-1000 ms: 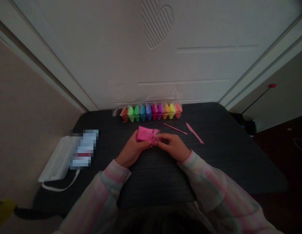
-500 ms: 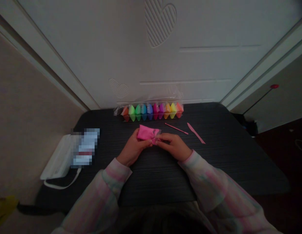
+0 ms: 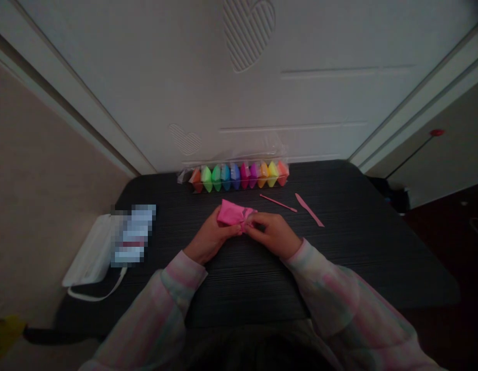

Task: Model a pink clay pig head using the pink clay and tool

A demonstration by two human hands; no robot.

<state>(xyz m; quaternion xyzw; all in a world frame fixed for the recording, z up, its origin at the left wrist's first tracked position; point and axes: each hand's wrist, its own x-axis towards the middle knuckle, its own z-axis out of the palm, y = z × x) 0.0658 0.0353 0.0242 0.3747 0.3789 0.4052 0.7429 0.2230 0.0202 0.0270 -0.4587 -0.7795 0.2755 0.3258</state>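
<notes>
A bright pink packet of modelling clay (image 3: 232, 212) is held just above the dark table (image 3: 370, 257), in front of me. My left hand (image 3: 208, 238) grips its left and lower side. My right hand (image 3: 273, 233) pinches the packet's crinkled right end with fingers closed. Behind them, a clear strip pack with several coloured clay packets (image 3: 239, 176) lies along the table's far edge. Two thin pink sculpting tools, a stick (image 3: 278, 203) and a flat blade (image 3: 309, 210), rest to the right of my hands.
A white pouch with a strap (image 3: 92, 258) lies at the table's left edge, partly under a blurred patch. A white door with heart reliefs (image 3: 246, 77) stands right behind the table. A red-tipped rod (image 3: 436, 133) leans at the far right.
My right hand's fingers have shifted slightly left along the packet's right end. Otherwise both hands and the packet stay in place.
</notes>
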